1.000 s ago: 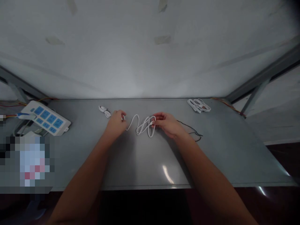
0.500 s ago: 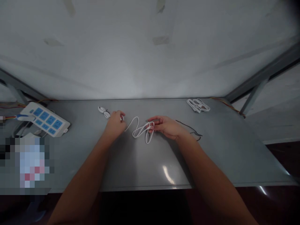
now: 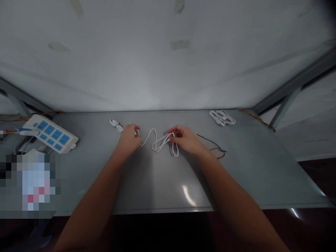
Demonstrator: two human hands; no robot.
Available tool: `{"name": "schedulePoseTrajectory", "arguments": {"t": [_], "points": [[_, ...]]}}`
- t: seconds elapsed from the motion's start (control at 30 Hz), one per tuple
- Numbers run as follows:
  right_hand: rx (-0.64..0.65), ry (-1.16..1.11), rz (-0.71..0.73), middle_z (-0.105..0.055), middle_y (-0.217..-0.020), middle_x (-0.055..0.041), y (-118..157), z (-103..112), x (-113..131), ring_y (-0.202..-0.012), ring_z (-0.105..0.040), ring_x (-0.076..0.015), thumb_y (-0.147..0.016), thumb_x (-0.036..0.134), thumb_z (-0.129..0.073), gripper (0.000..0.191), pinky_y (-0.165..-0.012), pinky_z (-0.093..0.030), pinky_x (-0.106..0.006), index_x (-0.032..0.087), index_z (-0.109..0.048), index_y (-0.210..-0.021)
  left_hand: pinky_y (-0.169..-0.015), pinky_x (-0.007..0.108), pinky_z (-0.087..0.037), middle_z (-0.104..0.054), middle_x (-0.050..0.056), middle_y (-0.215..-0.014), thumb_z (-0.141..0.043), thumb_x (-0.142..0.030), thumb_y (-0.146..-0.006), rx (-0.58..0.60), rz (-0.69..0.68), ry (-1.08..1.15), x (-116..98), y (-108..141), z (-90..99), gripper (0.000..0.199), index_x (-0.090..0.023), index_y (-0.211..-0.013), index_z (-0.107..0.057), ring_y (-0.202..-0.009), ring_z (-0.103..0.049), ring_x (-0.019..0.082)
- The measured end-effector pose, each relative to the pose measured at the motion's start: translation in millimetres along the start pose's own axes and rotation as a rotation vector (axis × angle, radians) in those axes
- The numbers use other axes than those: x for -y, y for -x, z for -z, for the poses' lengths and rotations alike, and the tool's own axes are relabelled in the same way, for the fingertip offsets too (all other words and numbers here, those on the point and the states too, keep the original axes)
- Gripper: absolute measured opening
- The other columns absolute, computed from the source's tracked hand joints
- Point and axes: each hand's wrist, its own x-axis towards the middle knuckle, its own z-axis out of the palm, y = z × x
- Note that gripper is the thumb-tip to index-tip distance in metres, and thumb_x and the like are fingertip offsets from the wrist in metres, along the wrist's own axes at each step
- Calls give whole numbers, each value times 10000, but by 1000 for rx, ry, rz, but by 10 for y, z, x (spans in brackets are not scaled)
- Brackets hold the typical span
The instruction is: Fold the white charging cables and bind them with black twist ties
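A white cable runs in loose loops between my two hands over the grey tabletop. My left hand is closed on one end part of it, and the fingers hide most of that end. Between thumb and fingers, my right hand pinches the gathered loops, with one loop hanging below the fingertips. Just beyond my left hand lies a small white cable bundle bound with a black tie. Thin black ties lie on the table beside my right wrist.
Coiled white cables rest at the back right. A white power strip with blue sockets sits on the left, near a pixelated patch. Coloured wires run along the back right corner, and metal frame bars stand at both sides.
My right hand has moved slightly right and away from me, drawing the cable loops with it; its fingers have closed more. My left hand has stayed almost still.
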Motion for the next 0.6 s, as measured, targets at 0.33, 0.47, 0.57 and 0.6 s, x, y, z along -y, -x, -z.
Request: {"name": "schedulePoseTrajectory", "arguments": {"t": [0.33,0.47,0.57,0.6], "points": [[102,-363,-117,-776,-879,-70,-64,74,-34,-711,-713,-204,-719,162,-653,153,-679,-584,-344,198,-693,-862,-962,429,-521,-640,121,-1105,-528,-78,-737,2,2,5,36,-16,-16,391,-164,-1102,-636,-1014,-643,278],[237,-385,-47,-785,-1064,-88,-28,169,-7,-777,-718,-208,-713,165,-695,282,-750,-579,-382,216,-671,-989,-943,429,-523,-638,124,-1110,-532,-83,-741,0,12,15,35,-9,-3,382,-164,-1099,-637,-999,-647,280],[248,-80,44,-760,-1117,-65,-5,181,-37,-757,-661,-164,-683,105,-736,441,-727,-543,-339,225,-666,-1102,-945,429,-517,-637,124,-1094,-532,-85,-743,-16,10,8,38,-5,-10,372,-164,-1091,-637,-998,-646,282],[233,40,69,-754,-1084,-53,0,168,-56,-752,-642,-156,-669,78,-742,494,-722,-529,-326,222,-667,-1136,-943,428,-516,-638,122,-1090,-534,-85,-740,-23,5,7,42,-5,-15,372,-166,-1088,-636,-994,-646,282]]}}
